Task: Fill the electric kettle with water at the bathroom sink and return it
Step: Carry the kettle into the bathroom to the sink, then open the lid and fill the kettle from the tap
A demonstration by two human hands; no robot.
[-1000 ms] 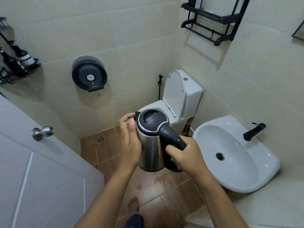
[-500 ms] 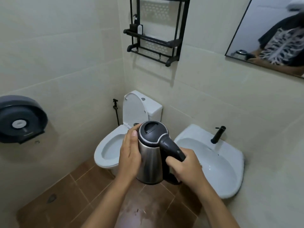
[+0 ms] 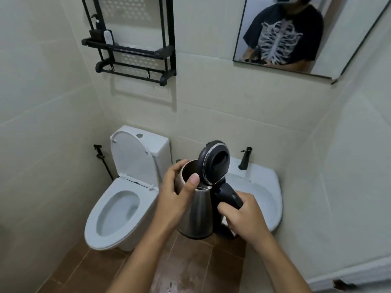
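I hold a steel electric kettle (image 3: 198, 214) with a black handle in front of me, in mid-air. Its black lid (image 3: 215, 164) stands flipped up, so the mouth is open. My left hand (image 3: 176, 193) wraps the kettle's left side, thumb on the rim. My right hand (image 3: 242, 216) grips the black handle. The white sink (image 3: 264, 193) is just behind and to the right of the kettle, partly hidden by it. A black faucet (image 3: 245, 158) stands at the sink's back edge.
A white toilet (image 3: 118, 208) with its lid raised stands to the left of the sink. A black wall rack (image 3: 131, 49) hangs above it. A mirror (image 3: 296, 32) hangs above the sink and reflects a person. The floor (image 3: 190, 269) is brown tile.
The kettle's lid has flipped open; it was shut in both earlier frames. The view has swung right and closer to the sink and toilet. Both hands keep their hold.
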